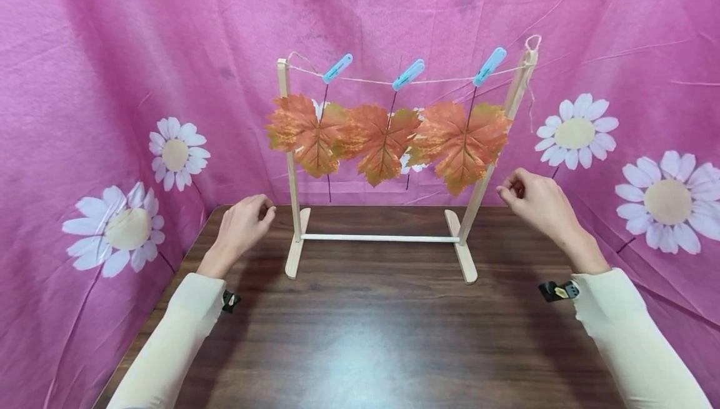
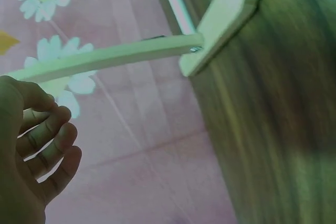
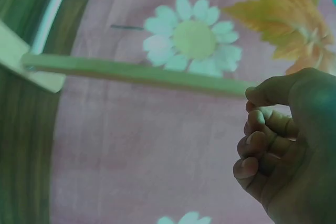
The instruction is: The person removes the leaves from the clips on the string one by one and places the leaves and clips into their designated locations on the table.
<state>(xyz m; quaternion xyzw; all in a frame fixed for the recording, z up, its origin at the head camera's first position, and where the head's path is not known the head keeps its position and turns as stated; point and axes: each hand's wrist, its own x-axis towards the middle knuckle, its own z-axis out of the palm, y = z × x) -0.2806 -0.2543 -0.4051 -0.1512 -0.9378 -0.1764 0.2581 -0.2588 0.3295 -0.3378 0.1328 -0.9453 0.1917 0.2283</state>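
Note:
A small wooden stand point(image 1: 294, 187) has a string point(image 1: 368, 80) tied between its two posts. Three light-blue clothespins point(image 1: 409, 75) grip the string, and from each hangs an orange artificial maple leaf point(image 1: 464, 140) by its dark stem. The leaves overlap side by side. Just left of the left post, my left hand point(image 1: 244, 224) hovers with loosely curled fingers and holds nothing. My right hand point(image 1: 537, 199) is raised beside the right post, its fingers loosely bent and nothing in them. In the right wrist view, the thumb overlaps the end of the wooden post point(image 3: 142, 74).
The stand's two feet point(image 1: 462, 264), joined by a white rod point(image 1: 382, 238), rest near the back edge of a dark wooden table point(image 1: 349, 315). Behind it hangs a pink curtain point(image 1: 365, 9) printed with white daisies. A string loop point(image 1: 533, 41) tops the right post.

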